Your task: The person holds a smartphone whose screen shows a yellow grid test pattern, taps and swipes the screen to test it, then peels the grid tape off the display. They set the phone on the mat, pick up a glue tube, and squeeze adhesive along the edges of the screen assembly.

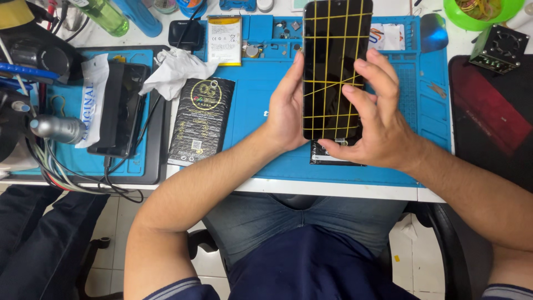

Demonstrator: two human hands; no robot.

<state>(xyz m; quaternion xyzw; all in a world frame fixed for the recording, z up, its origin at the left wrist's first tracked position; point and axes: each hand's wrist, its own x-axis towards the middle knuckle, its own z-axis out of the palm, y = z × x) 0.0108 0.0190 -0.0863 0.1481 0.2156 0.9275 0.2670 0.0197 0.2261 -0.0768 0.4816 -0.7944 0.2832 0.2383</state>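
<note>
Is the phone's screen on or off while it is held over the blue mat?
Off: the smartphone screen is uniformly black, crossed only by yellow rubber bands.

The person's two arms are bare from the hands up past the elbows. The left hand [287,114] and the right hand [377,119] wear no gloves, rings or watch. High up each arm, far back from the fingers, sits the edge of a short dark blue cloth sleeve [180,289] with a thin pale stripe along the hem. Below the hands the person wears a dark blue shirt [311,266] and faded blue denim jeans [261,214].
</note>
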